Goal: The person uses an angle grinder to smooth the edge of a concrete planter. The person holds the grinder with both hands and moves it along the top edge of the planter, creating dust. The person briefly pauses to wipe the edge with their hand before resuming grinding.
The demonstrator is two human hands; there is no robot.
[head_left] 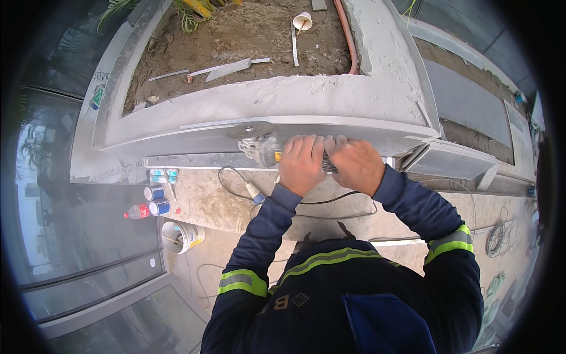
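Observation:
Both my hands are wrapped round the body of an angle grinder (254,148), held sideways in front of me. My left hand (302,162) grips it nearer the head, and my right hand (355,163) closes on the rear end. The dark round disc (250,129) lies at the upper edge of the grey panel (206,138) that faces the planter; whether it touches cannot be made out. A thin strip (221,124) runs along that edge beside the disc. The white planter rim (283,100) lies just beyond.
Soil (247,41) fills the planter, with offcut strips, a white cup (302,22) and an orange pipe (346,35). At left stand cans (159,206), a bottle (137,211) and a bucket (183,237). A cable with a plug (254,192) hangs below my hands. Coiled wire (500,239) lies right.

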